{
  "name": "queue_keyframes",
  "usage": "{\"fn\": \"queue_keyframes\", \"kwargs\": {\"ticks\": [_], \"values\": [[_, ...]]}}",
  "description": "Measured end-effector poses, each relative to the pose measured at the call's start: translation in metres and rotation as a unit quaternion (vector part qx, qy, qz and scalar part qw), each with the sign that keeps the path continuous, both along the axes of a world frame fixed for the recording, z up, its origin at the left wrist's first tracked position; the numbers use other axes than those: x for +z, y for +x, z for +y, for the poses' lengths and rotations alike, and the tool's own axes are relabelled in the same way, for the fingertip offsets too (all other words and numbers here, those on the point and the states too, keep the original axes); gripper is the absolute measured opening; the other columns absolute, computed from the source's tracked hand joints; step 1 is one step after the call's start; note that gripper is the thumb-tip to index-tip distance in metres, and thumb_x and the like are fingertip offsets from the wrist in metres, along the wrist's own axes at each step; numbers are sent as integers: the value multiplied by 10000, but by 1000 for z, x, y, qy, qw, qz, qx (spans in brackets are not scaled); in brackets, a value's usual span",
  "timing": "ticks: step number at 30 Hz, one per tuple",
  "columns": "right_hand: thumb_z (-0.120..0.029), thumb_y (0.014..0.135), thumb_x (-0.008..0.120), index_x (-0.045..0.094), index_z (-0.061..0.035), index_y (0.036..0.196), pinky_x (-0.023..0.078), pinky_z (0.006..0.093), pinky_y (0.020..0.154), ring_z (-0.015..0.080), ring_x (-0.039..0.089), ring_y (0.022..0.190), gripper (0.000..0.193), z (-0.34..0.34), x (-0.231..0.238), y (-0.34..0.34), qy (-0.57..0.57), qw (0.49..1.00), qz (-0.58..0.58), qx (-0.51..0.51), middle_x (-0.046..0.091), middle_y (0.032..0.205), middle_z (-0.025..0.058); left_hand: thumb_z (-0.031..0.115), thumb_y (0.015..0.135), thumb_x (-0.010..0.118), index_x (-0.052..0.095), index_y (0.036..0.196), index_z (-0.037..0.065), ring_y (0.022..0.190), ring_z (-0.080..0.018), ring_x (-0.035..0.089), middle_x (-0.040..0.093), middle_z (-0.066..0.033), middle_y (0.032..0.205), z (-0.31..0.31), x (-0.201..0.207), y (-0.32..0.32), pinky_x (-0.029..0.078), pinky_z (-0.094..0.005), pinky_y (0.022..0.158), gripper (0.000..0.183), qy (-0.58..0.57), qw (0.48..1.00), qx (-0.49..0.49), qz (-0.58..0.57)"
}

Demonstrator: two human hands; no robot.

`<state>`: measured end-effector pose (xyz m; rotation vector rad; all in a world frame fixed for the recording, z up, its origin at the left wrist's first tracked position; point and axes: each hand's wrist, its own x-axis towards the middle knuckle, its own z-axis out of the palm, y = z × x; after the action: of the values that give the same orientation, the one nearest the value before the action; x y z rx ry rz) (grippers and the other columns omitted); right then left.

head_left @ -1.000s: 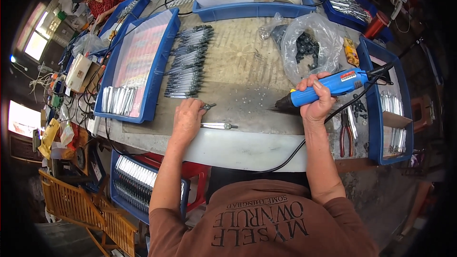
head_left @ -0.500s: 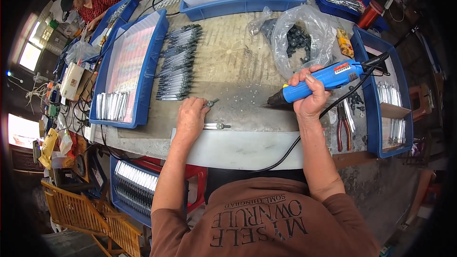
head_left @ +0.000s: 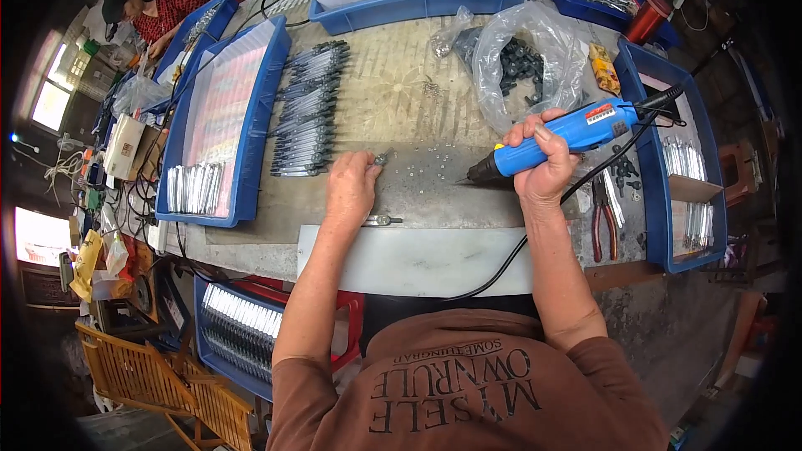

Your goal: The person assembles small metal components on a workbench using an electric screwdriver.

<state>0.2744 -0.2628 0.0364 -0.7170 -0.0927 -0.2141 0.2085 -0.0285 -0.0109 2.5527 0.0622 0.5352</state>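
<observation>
My right hand (head_left: 543, 159) is wrapped round a blue electric screwdriver (head_left: 576, 129), its dark tip pointing left, just above the grey work mat (head_left: 468, 213). Between the thumb and fingers of my left hand (head_left: 351, 190) is a small dark grey part (head_left: 382, 158); its exact kind is too small to tell. A slim silver metal piece with a thin pointed end (head_left: 383, 220) lies beside my left wrist. Tiny light nuts or screws (head_left: 430, 164) are scattered between my hands. Left of them runs a stacked row of silver pieces with dark heads (head_left: 307, 117).
An opened plastic bag of black parts (head_left: 522, 71) stands behind the screwdriver. Blue trays (head_left: 282, 75) hold silver pieces on both sides. Red-handled pliers (head_left: 603, 225) lie near my right forearm, beside the black cord (head_left: 493, 278). Another person (head_left: 171, 8) sits at the far left.
My left hand has shifted right and slightly away from me, carrying the small part closer to the scattered bits. The screwdriver in my right hand has barely moved.
</observation>
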Motion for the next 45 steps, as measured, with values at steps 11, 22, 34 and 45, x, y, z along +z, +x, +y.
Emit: {"fn": "queue_keyframes", "kwargs": {"ticks": [11,22,34,45], "values": [[-54,657,566,457,-12,934,444,332,538,214,523,529,300,0,1,2,6,1000,6,-2,502,659,99,79,684,657,580,797,24,778,-311,542,577,-128,776,-4,4,4,429,-388,685,147,-23,997,34,60],[-56,649,573,463,-15,906,443,331,536,216,520,526,283,1,-2,2,0,1000,5,1,499,656,101,100,666,680,589,752,25,757,-302,555,583,-128,763,-4,1,6,433,-379,657,146,-83,990,65,91],[-49,650,579,465,-20,900,449,327,524,216,531,535,276,2,0,1,3,1000,8,4,499,674,99,63,701,637,564,801,14,746,-313,528,551,-129,763,-3,2,-1,420,-386,658,133,-35,999,4,26],[-38,650,579,465,-14,905,456,331,511,219,536,529,280,1,-2,3,19,1000,9,4,501,700,97,59,709,631,564,813,4,742,-311,527,554,-135,765,-4,0,0,418,-384,662,135,-57,997,33,32]]}}
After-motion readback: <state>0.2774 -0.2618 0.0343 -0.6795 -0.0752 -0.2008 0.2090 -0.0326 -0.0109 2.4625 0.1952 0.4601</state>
